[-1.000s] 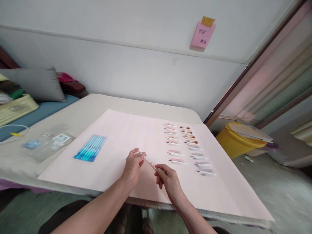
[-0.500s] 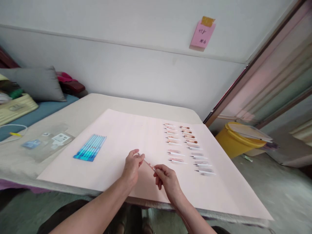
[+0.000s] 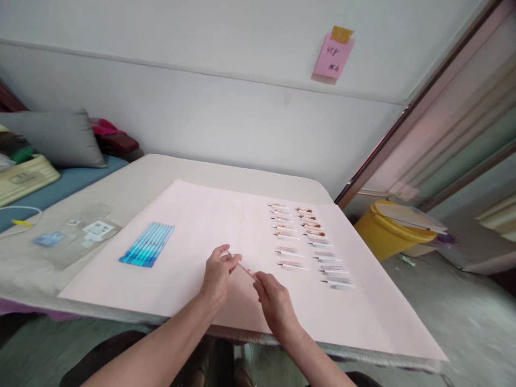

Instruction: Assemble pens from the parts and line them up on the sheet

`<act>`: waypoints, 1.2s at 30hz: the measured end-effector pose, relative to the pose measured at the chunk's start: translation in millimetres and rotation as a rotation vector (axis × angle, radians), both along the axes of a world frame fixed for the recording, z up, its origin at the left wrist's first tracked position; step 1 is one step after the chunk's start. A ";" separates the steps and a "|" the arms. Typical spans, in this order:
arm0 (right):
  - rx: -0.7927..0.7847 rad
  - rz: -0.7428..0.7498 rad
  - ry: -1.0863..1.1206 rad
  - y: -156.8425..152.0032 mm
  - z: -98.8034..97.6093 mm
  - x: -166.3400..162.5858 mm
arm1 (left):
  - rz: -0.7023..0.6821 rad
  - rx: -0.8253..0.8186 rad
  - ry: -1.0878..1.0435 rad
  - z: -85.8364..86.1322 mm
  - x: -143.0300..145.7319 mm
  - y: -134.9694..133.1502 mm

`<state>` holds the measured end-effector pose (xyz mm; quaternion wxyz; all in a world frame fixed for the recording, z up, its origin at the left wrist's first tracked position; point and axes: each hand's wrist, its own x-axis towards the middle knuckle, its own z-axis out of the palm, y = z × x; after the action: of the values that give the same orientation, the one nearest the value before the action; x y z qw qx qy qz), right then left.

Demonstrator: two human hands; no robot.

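Observation:
Both my hands hold one thin pale pen point(image 3: 243, 266) just above the pink paper sheet point(image 3: 201, 226). My left hand point(image 3: 217, 274) pinches its far-left end between thumb and fingers. My right hand point(image 3: 274, 302) is closed round its near-right end. To the right lie two columns of several small pen parts point(image 3: 310, 242) laid out on the sheet. A row of blue pens point(image 3: 148, 244), side by side, lies on the sheet to the left of my hands.
The sheet covers a beige table point(image 3: 169, 169). A clear plastic bag with cards point(image 3: 76, 236) lies at its left. A grey pillow point(image 3: 60, 137) and a basket point(image 3: 22, 177) are further left. A yellow bin point(image 3: 387, 231) stands on the floor at right. A pink note point(image 3: 334, 54) is on the wall.
The view has shifted slightly. My hands stay on the pen in nearly the same place, the right hand turned a little.

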<state>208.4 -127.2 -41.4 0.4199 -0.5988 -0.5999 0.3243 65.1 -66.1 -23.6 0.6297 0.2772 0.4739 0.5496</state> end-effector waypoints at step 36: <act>-0.608 0.250 1.030 3.0 7.6 2.6 | -0.255 0.102 0.027 7.0 1.3 -1.7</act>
<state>211.0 -124.2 -33.9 0.4252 -0.3830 -0.2659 0.7758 66.4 -67.8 -16.6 0.6732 0.3742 0.4145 0.4847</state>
